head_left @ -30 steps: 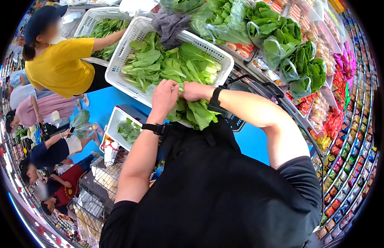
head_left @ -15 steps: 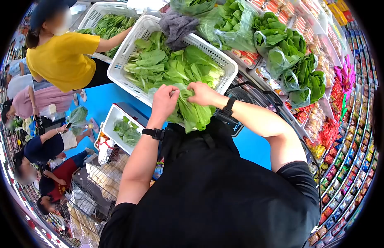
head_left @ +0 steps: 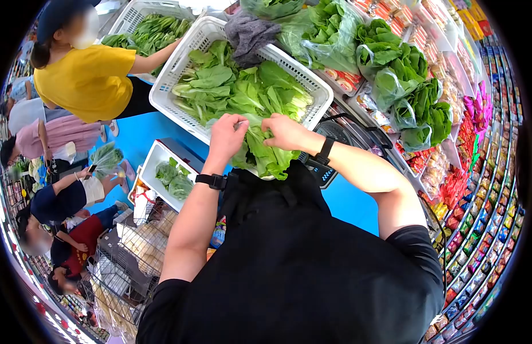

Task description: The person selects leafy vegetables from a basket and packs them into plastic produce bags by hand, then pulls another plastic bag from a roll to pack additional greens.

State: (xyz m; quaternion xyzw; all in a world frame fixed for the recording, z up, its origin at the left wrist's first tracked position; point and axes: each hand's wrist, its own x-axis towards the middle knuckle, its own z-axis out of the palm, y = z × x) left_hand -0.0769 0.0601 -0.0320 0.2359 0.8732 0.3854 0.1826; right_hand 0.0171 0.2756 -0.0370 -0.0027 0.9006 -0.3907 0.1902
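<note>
A bunch of light green leafy greens (head_left: 270, 156), partly wrapped in what looks like thin clear plastic, is held between my hands at the near edge of a white slotted crate (head_left: 183, 121). My left hand (head_left: 227, 136) is closed, thumb and fingertips pinched at the left upper side of the bunch. Curled fingers of my right hand (head_left: 289, 132) grip it from the right. Loose leafy greens (head_left: 243, 86) lie in the crate just beyond. A grey cloth (head_left: 250, 35) hangs over the crate's far rim.
Bagged greens (head_left: 400, 69) lie on packaged goods at the right. Lower left, a white box (head_left: 157, 155) holds more greens, near a wire cart (head_left: 120, 286). A person in a yellow shirt (head_left: 85, 80) reaches into another crate (head_left: 125, 20). Several other people stand at the left.
My hands stay on the bunch, with a small shift of the fingers. The right hand has moved slightly right. The camera view has shifted a little.
</note>
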